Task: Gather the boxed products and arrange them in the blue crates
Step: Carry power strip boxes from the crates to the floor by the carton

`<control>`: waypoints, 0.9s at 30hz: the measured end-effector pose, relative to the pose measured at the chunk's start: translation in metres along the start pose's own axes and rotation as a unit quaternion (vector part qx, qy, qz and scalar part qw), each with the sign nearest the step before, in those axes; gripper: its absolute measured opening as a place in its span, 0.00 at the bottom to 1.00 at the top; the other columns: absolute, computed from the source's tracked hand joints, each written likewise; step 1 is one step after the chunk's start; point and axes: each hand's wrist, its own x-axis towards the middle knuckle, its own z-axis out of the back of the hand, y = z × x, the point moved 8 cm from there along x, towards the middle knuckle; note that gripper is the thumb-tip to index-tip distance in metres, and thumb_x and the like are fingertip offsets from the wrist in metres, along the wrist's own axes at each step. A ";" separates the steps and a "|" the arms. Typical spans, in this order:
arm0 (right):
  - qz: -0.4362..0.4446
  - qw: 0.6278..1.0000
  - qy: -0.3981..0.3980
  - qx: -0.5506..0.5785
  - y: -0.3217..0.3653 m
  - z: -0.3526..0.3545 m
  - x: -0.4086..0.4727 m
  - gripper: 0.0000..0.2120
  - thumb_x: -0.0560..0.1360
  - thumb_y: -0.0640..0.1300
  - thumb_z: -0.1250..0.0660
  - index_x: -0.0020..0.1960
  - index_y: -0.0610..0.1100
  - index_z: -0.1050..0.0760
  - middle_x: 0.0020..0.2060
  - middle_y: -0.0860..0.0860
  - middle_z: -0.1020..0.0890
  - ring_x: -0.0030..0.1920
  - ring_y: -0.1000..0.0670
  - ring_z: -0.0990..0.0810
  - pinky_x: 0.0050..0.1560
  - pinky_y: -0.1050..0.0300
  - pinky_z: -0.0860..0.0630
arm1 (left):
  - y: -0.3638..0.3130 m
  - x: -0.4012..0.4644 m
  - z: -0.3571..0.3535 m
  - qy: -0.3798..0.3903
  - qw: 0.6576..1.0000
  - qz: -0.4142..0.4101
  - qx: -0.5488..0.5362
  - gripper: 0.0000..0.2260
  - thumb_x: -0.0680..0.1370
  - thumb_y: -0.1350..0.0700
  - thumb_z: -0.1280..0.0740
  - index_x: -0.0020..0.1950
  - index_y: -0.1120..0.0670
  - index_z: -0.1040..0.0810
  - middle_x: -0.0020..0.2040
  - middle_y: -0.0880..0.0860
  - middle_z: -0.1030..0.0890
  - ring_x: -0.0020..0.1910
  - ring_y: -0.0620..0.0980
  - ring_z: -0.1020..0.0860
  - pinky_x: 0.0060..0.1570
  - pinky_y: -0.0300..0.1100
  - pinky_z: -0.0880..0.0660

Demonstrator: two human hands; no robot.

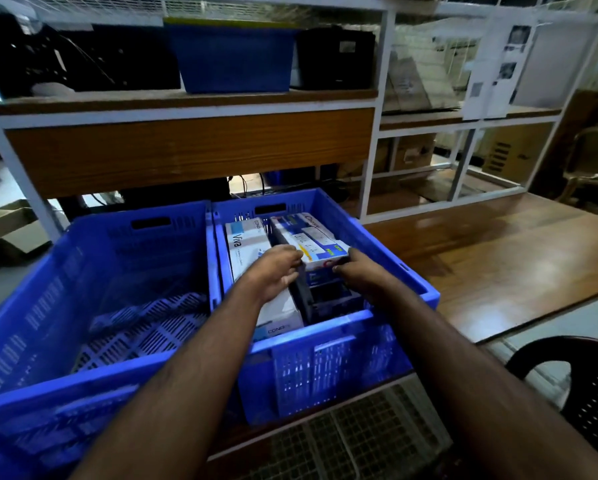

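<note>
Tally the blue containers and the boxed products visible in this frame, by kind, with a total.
Blue crates on the table: 2 (left crate, right crate)
Blue tub on the shelf: 1
Boxed products clearly visible in the right crate: 2 (white Viva box, power-strip box held by both hands)
Total: 5

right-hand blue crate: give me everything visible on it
The right blue crate is blue plastic with perforated, slotted walls, a thick rim and a handle cutout in its far wall. It stands upright on the wooden table, side by side against the left blue crate. Inside, a white Viva box lies along its left side; darker boxes fill the right. Both hands, left hand and right hand, reach in over the near rim and hold a power strip box above those.
</note>
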 end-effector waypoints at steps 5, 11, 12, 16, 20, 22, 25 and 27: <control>0.022 0.989 -0.096 -0.113 0.006 0.019 -0.002 0.21 0.73 0.36 0.37 0.66 0.38 0.27 0.62 0.38 0.22 0.61 0.39 0.23 0.62 0.48 0.26 | -0.004 0.006 0.000 -0.012 0.992 -0.061 0.112 0.20 0.81 0.57 0.37 0.73 0.59 0.34 0.68 0.53 0.28 0.67 0.51 0.30 0.68 0.46 0.35; 0.044 0.991 -0.094 -0.083 0.010 0.020 -0.001 0.19 0.74 0.37 0.38 0.65 0.40 0.25 0.62 0.42 0.22 0.61 0.43 0.23 0.57 0.55 0.25 | -0.011 -0.004 0.000 -0.058 0.981 -0.098 0.154 0.18 0.81 0.56 0.38 0.71 0.56 0.31 0.66 0.56 0.26 0.64 0.53 0.27 0.61 0.47 0.29; 0.048 0.992 -0.092 -0.076 0.010 0.020 -0.001 0.19 0.74 0.37 0.38 0.65 0.40 0.25 0.62 0.41 0.21 0.60 0.43 0.23 0.55 0.55 0.25 | -0.012 -0.005 -0.001 -0.063 0.980 -0.104 0.158 0.18 0.81 0.56 0.37 0.70 0.56 0.30 0.65 0.56 0.25 0.63 0.53 0.26 0.60 0.47 0.29; 0.068 0.992 -0.093 -0.050 0.014 0.018 -0.003 0.15 0.75 0.38 0.37 0.61 0.41 0.23 0.58 0.42 0.20 0.57 0.44 0.22 0.53 0.52 0.23 | -0.013 -0.015 -0.007 -0.085 0.971 -0.123 0.187 0.16 0.81 0.55 0.38 0.68 0.56 0.28 0.62 0.55 0.22 0.58 0.51 0.24 0.49 0.41 0.28; 0.110 0.989 -0.097 -0.033 0.016 0.017 0.000 0.13 0.76 0.42 0.36 0.59 0.42 0.23 0.55 0.43 0.18 0.54 0.44 0.21 0.52 0.51 0.22 | -0.011 -0.037 -0.013 -0.132 0.948 -0.158 0.242 0.14 0.81 0.58 0.39 0.66 0.58 0.26 0.59 0.55 0.21 0.55 0.49 0.23 0.43 0.35 0.28; 0.148 0.983 -0.103 -0.028 0.021 0.016 -0.001 0.12 0.76 0.44 0.36 0.57 0.42 0.22 0.53 0.44 0.17 0.53 0.45 0.20 0.53 0.49 0.22 | -0.011 -0.054 -0.016 -0.151 0.926 -0.196 0.284 0.13 0.81 0.59 0.39 0.64 0.58 0.25 0.57 0.53 0.21 0.55 0.48 0.23 0.46 0.33 0.28; 0.242 0.962 -0.129 -0.012 0.039 0.022 -0.021 0.10 0.76 0.42 0.36 0.55 0.41 0.21 0.48 0.46 0.17 0.48 0.50 0.20 0.47 0.62 0.25 | -0.018 -0.082 -0.022 -0.164 0.895 -0.252 0.330 0.11 0.81 0.60 0.38 0.62 0.57 0.23 0.55 0.50 0.21 0.54 0.45 0.24 0.52 0.34 0.29; 0.344 0.924 -0.169 0.007 0.059 0.029 -0.049 0.08 0.76 0.39 0.36 0.53 0.41 0.21 0.47 0.47 0.18 0.46 0.51 0.20 0.42 0.70 0.29 | -0.022 -0.100 -0.024 -0.159 0.871 -0.285 0.367 0.11 0.80 0.60 0.38 0.62 0.57 0.23 0.55 0.49 0.21 0.56 0.45 0.24 0.56 0.36 0.30</control>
